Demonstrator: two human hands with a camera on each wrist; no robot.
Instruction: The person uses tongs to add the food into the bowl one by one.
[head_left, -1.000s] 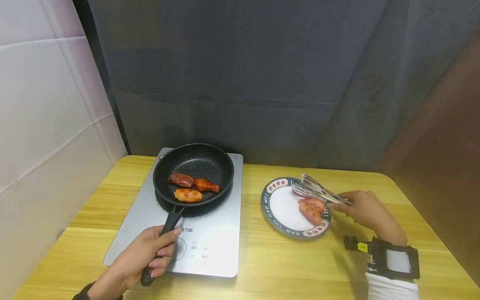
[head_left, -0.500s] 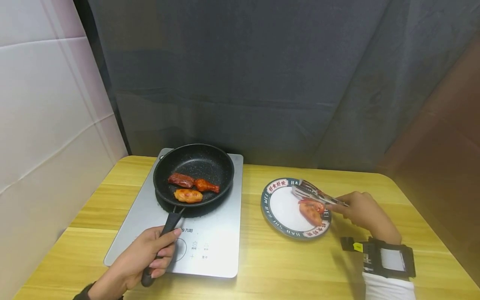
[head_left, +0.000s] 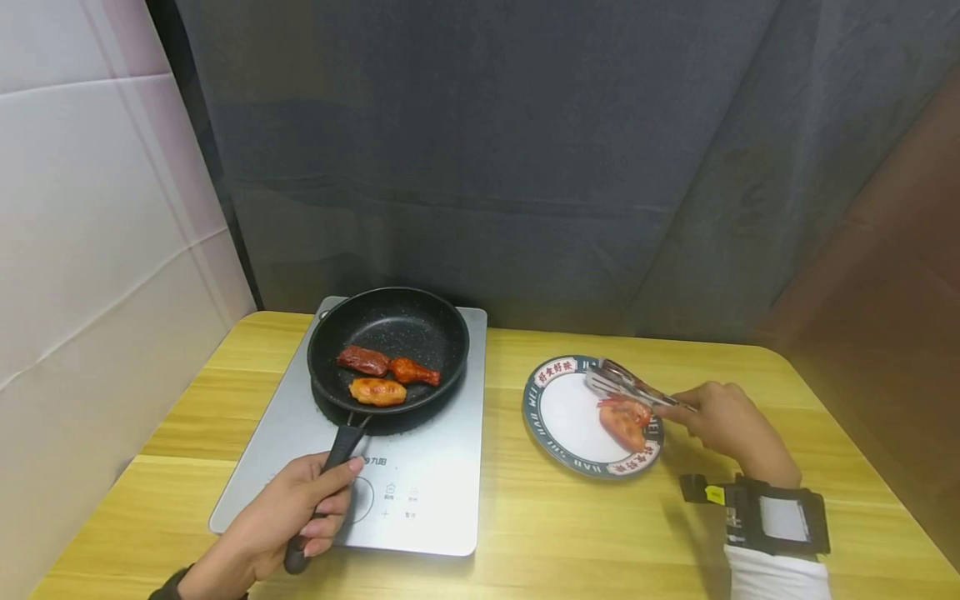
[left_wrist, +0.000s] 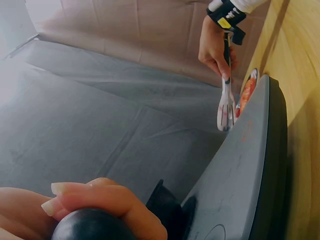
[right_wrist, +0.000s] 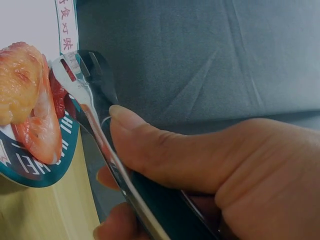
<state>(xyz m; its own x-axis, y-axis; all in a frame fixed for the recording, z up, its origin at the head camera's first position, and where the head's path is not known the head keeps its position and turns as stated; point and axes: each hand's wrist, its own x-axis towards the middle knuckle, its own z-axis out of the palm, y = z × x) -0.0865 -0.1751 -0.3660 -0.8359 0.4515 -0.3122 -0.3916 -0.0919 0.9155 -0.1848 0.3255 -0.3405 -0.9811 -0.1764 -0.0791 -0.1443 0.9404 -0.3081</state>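
My left hand (head_left: pixel 296 508) grips the black handle (head_left: pixel 341 446) of a frying pan (head_left: pixel 408 325) with its fingers curled round it. In the pan lie a brown slab of meat (head_left: pixel 363 360), a drumstick (head_left: pixel 415 372) and a browned chicken wing (head_left: pixel 377 392). At the right my right hand (head_left: pixel 723 421) holds metal tongs (head_left: pixel 633 390) over the far right of a patterned plate (head_left: pixel 566 417). On this plate are a paler chicken wing (right_wrist: pixel 17 82), a shrimp (right_wrist: pixel 42 137) and a dark red piece (right_wrist: pixel 58 95), partly hidden by the tongs. Whether the tongs pinch that piece, I cannot tell.
The pan stands on a silver induction cooker (head_left: pixel 442 500) on the wooden table (head_left: pixel 570 533). A dark grey cloth (head_left: pixel 480 167) hangs behind the table's far edge. A pale cloth (head_left: pixel 97 250) is at the left and a brown one (head_left: pixel 885 308) at the right.
My right hand has shifted slightly left, and the tongs' two arms have come closer together over the plate. The left hand and the pan look almost unchanged.
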